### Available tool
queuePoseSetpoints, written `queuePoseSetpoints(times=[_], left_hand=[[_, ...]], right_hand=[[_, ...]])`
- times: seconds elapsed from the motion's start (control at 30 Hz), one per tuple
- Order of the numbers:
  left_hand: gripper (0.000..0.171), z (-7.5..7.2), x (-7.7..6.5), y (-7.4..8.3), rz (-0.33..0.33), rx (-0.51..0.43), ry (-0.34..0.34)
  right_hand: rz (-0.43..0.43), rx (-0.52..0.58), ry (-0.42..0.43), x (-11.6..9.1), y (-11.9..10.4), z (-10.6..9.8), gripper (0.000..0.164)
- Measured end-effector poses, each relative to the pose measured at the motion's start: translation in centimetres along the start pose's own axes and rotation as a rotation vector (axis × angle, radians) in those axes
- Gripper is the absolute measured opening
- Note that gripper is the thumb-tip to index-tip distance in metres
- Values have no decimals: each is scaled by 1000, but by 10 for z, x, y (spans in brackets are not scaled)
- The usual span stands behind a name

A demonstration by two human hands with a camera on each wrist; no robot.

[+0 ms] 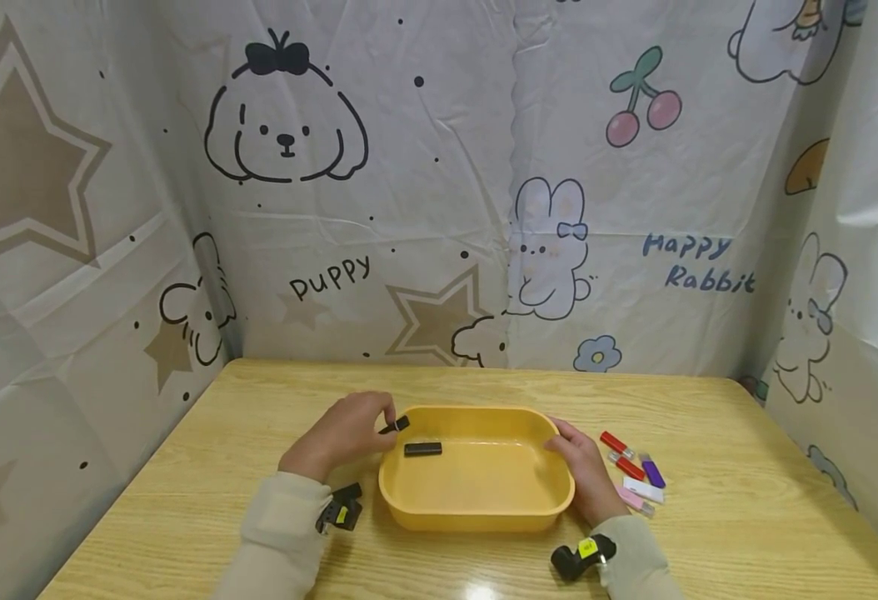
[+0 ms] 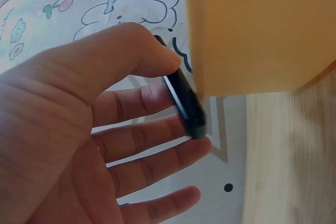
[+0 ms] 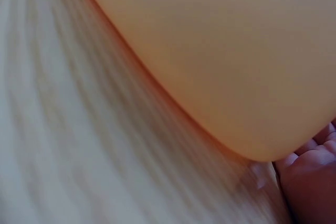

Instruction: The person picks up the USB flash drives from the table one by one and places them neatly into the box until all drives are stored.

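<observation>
A yellow plastic basin (image 1: 476, 487) stands on the table with one black USB flash drive (image 1: 422, 449) lying inside, toward its left end. At the basin's left rim, my left hand (image 1: 345, 429) pinches a second black flash drive (image 2: 188, 106) between thumb and forefinger; in the left wrist view the other fingers are spread behind it. My right hand (image 1: 587, 468) grips the basin's right end, thumb over the rim and fingers outside. The right wrist view shows mostly the basin's outer wall (image 3: 226, 61), with part of the hand at the lower right edge.
Right of the basin, beside my right hand, lie several flash drives: two red ones (image 1: 616, 444), a purple one (image 1: 652, 472), a white one (image 1: 643, 489) and a pink one (image 1: 636, 500). Printed cloth (image 1: 424, 208) hangs behind and along both sides of the wooden table (image 1: 184, 517).
</observation>
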State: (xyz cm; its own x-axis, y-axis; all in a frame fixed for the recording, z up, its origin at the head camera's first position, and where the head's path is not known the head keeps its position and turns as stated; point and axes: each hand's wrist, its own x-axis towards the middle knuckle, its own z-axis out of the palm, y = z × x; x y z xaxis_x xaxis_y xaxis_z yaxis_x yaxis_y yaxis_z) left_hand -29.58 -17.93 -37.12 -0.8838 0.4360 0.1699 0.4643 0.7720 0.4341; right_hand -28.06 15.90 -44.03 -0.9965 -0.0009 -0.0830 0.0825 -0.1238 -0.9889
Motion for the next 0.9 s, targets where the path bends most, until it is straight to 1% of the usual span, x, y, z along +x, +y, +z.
queuePoseSetpoints(times=[0.3,0.67,0.9], left_hand=[[17,6,2,3,-16,8,-6],[16,12,7,6,23,4,-9],[17,16,8,10,25,14,-28]], right_hand=[[12,-16,20,1,0,1,45],[2,-14,6,-2,-2,2,45],[4,-16,4,-2,-2,2,45]])
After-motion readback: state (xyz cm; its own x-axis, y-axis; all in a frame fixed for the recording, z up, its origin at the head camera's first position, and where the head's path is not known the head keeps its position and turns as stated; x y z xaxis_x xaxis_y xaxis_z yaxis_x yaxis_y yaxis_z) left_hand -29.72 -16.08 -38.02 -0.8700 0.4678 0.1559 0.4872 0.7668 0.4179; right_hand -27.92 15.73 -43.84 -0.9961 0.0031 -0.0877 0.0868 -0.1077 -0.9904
